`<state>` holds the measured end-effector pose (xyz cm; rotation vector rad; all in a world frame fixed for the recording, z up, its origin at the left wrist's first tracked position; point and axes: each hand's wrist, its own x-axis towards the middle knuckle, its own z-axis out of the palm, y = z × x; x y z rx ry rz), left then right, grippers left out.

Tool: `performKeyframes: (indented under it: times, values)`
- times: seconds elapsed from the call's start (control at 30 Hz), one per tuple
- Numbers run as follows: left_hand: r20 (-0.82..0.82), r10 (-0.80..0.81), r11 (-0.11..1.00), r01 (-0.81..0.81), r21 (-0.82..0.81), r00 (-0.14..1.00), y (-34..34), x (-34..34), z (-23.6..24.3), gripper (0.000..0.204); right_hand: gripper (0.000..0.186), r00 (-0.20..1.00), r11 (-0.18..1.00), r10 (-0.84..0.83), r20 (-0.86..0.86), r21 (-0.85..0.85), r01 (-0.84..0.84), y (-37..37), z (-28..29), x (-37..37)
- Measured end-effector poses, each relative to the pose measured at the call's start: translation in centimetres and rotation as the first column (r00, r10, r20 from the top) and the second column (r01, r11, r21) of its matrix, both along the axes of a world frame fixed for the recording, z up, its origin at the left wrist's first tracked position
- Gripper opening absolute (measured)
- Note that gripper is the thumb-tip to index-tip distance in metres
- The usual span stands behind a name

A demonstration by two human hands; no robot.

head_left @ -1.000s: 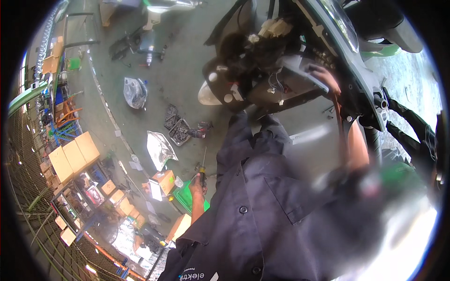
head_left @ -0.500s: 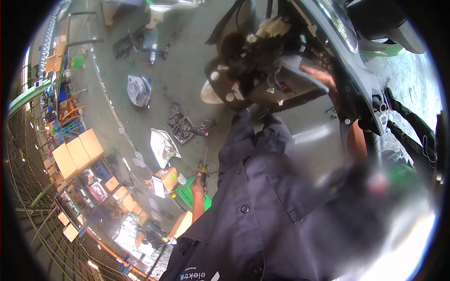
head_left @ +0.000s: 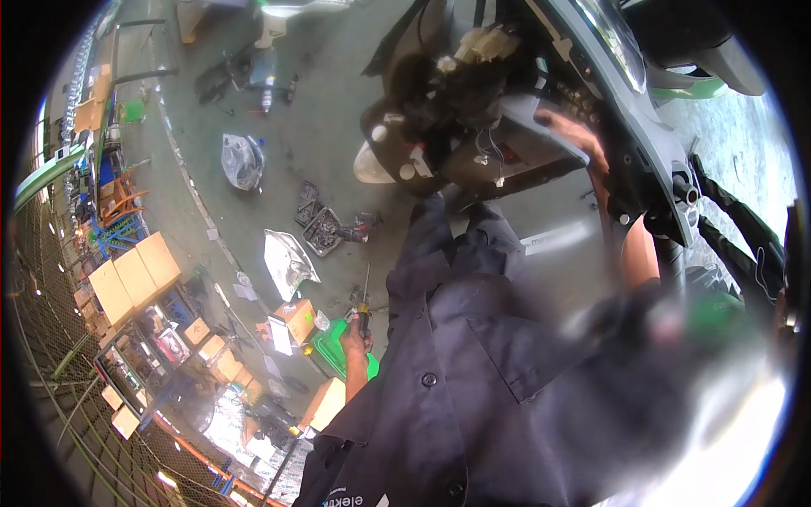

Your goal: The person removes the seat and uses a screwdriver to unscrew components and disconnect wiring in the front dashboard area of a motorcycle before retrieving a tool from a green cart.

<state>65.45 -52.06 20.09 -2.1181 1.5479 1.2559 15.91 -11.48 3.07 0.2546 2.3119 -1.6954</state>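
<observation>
A screwdriver (head_left: 364, 306) with a yellow and dark handle sits in my left hand (head_left: 356, 340), its thin shaft pointing away from me. The fingers are closed round the handle, low over the floor at my left side. At the right, my right hand (head_left: 577, 135) reaches behind a grey body panel of a vehicle (head_left: 615, 118) and grips the edge of a dark plastic panel (head_left: 528, 160); its fingertips are partly hidden. Loose wires with white connectors (head_left: 490, 152) hang in front of that panel. Pale connectors (head_left: 486, 44) show above it, among dark blurred parts.
On the floor to the left lie a tray of small parts (head_left: 323, 232), a power drill (head_left: 361, 226), a clear headlamp (head_left: 290, 264) and a bagged part (head_left: 242, 160). A green lid (head_left: 329, 345) and cardboard box (head_left: 296, 319) flank my left hand. Black cables (head_left: 728, 203) hang at right.
The view has shifted slightly, so floor items sit a little further left and lower parts slightly higher. Both hands keep their holds with hardly any movement.
</observation>
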Motion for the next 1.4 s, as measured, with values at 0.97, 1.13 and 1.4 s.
performKeyframes:
  times: [0.97, 1.13, 1.4]
  values:
    - [-0.118, 0.007, 0.998, -0.014, -0.061, 0.993, -3.3, -4.2, -0.8, 0.043, 0.032, 0.903, 0.943, -0.269, 0.336, 0.28, 0.177, 5.2, -3.3, 29.8]
    - [-0.361, -0.223, 0.974, 0.19, -0.124, 0.905, -5.2, -11.8, 1.0, 0.044, 0.034, 0.895, 0.922, 0.321, 0.31, 0.115, -0.37, -6.5, 6.6, 22.5]
    - [-0.54, -0.829, 0.517, 0.57, -0.638, 0.147, -2.6, -23.2, 8.5, 0.061, 0.066, 0.854, 0.778, 0.441, 0.275, -0.592, -0.211, -26.7, 23.2, 18.7]
